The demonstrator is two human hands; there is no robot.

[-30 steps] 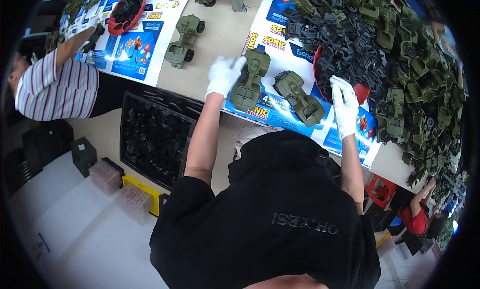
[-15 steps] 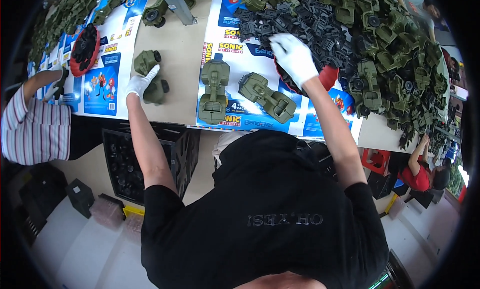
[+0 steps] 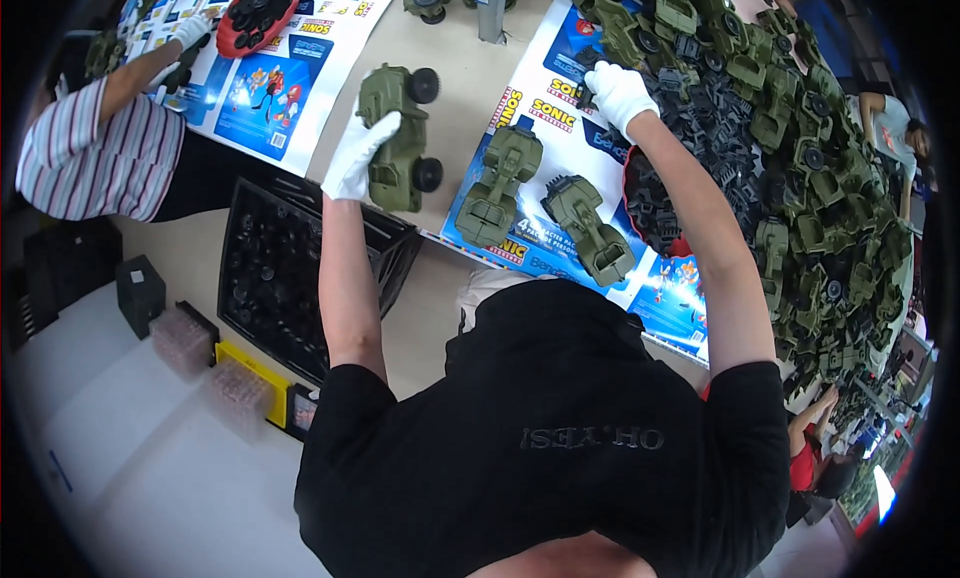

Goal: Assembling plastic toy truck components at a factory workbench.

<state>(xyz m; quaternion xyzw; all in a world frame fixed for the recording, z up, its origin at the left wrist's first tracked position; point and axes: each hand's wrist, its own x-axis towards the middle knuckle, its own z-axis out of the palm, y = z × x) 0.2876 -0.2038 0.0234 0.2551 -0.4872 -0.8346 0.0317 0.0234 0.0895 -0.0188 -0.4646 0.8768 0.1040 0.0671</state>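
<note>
My left hand (image 3: 358, 160), in a white glove, is closed round an olive-green toy truck (image 3: 393, 108) with two black wheels showing on its right side. The truck is tilted on its side, above the bare tabletop. My gloved right hand (image 3: 622, 98) is closed at the edge of a heap of small dark grey plastic parts (image 3: 700, 108). A dark grey piece (image 3: 590, 58) shows at its fingertips, too small to make out fully. Between my hands, two more green toy trucks (image 3: 498, 186) (image 3: 590, 230) lie on a blue and white printed sheet (image 3: 545, 143).
A red basket (image 3: 630, 200) of grey parts is beside my right forearm. Many green trucks (image 3: 790, 228) are piled at right. A metal post (image 3: 490, 13) rises behind. At left, a co-worker in a striped shirt (image 3: 110, 148) works near another red basket (image 3: 225, 38). Below stands a black crate (image 3: 270, 268).
My left hand has lifted and turned the toy truck. My right hand has left the red basket for the heap's near-left edge and closed there. The whole view has swung round.
</note>
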